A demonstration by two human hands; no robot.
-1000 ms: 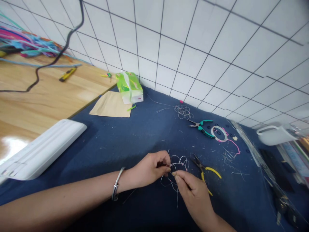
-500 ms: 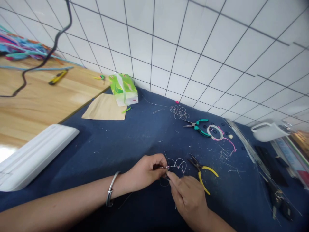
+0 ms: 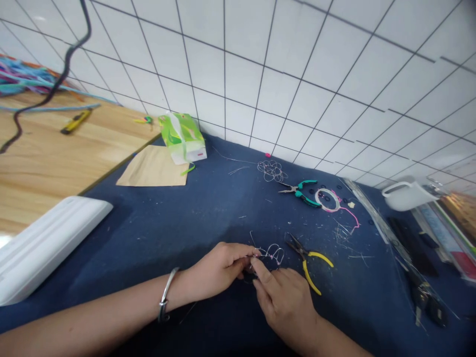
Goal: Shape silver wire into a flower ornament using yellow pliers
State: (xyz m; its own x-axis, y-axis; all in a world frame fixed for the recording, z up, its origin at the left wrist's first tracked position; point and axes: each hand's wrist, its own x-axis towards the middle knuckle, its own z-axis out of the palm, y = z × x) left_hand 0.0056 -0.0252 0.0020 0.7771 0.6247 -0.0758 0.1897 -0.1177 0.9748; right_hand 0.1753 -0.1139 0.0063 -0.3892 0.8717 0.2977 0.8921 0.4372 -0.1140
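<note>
My left hand (image 3: 226,265), with a silver bangle (image 3: 167,296) at its wrist, pinches a piece of looped silver wire (image 3: 275,253) between thumb and fingers. Thin loops of the wire and small pink beads stick out to the right of the fingertips. My right hand (image 3: 284,297) meets the left from the right side, its index finger pressed to the wire by the left fingertips. Its other fingers are curled. Just right of the wire lie yellow-handled pliers (image 3: 308,258), spread apart on the dark blue cloth (image 3: 167,223).
Teal-handled pliers (image 3: 299,191), a coil of looped wire (image 3: 272,171) and a white ring (image 3: 327,200) lie further back. A tissue pack (image 3: 183,139) rests on a brown paper sheet (image 3: 152,166). Left is a white device (image 3: 52,248); right stands a white mug (image 3: 407,193).
The right index finger has moved up against the left fingertips, and the left fingers have closed further over the wire. The view has shifted slightly.
</note>
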